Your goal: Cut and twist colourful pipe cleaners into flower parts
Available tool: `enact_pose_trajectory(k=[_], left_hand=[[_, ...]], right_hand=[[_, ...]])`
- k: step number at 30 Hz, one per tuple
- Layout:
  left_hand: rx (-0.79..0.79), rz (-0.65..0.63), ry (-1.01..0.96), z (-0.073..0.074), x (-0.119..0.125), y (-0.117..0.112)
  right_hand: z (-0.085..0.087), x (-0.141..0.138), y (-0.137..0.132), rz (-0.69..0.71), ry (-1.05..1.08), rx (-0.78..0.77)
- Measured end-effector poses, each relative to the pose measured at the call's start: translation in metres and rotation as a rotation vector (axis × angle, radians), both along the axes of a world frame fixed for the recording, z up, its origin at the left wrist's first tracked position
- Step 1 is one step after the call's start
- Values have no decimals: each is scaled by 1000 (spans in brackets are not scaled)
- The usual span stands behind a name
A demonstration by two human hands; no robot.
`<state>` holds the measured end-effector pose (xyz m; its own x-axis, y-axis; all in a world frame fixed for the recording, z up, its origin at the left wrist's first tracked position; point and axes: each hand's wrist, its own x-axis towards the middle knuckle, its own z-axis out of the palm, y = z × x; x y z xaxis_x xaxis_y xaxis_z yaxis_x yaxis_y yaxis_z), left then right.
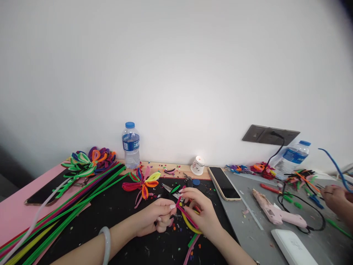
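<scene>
My left hand (156,217) is closed in a pinch at one end of a bright pink pipe cleaner (188,215). The fingers of my right hand (203,210) are closed round the same pink piece, which bends between the two hands. A yellow pipe cleaner (189,225) curves just below, and I cannot tell whether my right hand touches it. Behind my hands, a pair of scissors (167,188) lies partly hidden. To its left rests a multicoloured pipe-cleaner flower (142,182). Pink and green pieces (190,250) lie on the black mat below my right hand.
Long pipe cleaners (79,206) and finished flowers (91,162) lie at left. A water bottle (131,147), a paper cup (198,165) and a phone (224,184) stand or lie near the wall. At right are a glue gun (278,213) with its cable and another person's hand (338,200).
</scene>
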<state>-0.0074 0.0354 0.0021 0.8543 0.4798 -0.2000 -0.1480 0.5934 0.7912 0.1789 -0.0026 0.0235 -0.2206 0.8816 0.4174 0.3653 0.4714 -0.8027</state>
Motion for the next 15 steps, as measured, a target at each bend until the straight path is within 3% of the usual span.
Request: enact_pose_trajectory(k=[6,15], left_hand=[[15,-41,10,0,-1,0],[25,-113,36,-3,-1,-1]], right_hand=[[-4,2,1,79,-222,160],[-1,1,-3,139,-452,226]])
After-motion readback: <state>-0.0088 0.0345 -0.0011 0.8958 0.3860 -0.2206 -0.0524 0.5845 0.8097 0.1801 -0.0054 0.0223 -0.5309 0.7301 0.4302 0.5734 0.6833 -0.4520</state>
